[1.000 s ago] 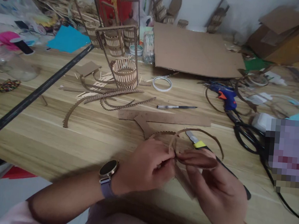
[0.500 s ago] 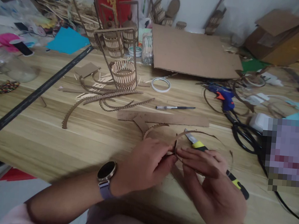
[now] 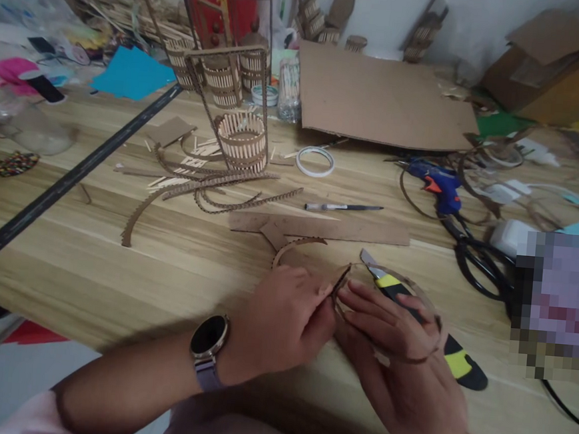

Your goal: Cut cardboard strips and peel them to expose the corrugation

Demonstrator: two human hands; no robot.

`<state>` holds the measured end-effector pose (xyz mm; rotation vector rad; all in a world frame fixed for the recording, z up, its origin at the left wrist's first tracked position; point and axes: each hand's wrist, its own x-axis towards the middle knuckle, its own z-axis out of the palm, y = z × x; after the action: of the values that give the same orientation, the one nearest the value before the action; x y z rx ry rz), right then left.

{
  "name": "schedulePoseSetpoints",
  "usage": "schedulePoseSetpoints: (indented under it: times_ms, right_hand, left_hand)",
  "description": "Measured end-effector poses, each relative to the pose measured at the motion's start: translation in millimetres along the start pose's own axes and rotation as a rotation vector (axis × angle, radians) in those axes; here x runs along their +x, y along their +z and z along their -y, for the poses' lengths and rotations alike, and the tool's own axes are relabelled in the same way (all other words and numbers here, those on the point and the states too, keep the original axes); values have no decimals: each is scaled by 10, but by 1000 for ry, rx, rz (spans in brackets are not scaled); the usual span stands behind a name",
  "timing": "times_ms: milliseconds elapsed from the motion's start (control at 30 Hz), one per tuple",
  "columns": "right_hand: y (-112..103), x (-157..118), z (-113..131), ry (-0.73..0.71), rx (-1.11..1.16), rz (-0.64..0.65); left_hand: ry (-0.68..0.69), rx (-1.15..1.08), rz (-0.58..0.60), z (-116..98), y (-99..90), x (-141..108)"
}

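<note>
My left hand (image 3: 281,323), wearing a watch (image 3: 210,337), is closed in a pinch on a narrow brown cardboard strip (image 3: 341,279). Against the other side of that strip, my right hand (image 3: 407,380) presses its fingers and thumb together. A thin peeled layer of the strip loops over the back of the right-hand fingers. The fingers hide most of the held part. Under and beyond my right hand lies a black and yellow utility knife (image 3: 389,286), its blade pointing away. A curved strip with a notched edge (image 3: 297,243) rests just past my left hand.
Ahead are a flat cardboard bar (image 3: 348,231), a pen (image 3: 343,208), a tape ring (image 3: 314,161) and a small slatted bucket (image 3: 244,142). Scissors (image 3: 481,262) and a blue glue gun (image 3: 435,183) lie right. A long black ruler (image 3: 71,183) crosses the left side.
The held strip now tilts to the right at its top. Its long loose end has swung from beyond the hands to curl around my right fingers. The view has shifted slightly.
</note>
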<state>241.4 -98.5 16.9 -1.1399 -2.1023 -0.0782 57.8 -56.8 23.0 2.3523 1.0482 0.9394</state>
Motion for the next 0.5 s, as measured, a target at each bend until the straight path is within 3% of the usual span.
schedulePoseSetpoints:
  times_ms: [500]
  right_hand:
    - [-5,40,-14,46,70,-9]
  left_hand:
    - [12,-58,28,-3,10,-20]
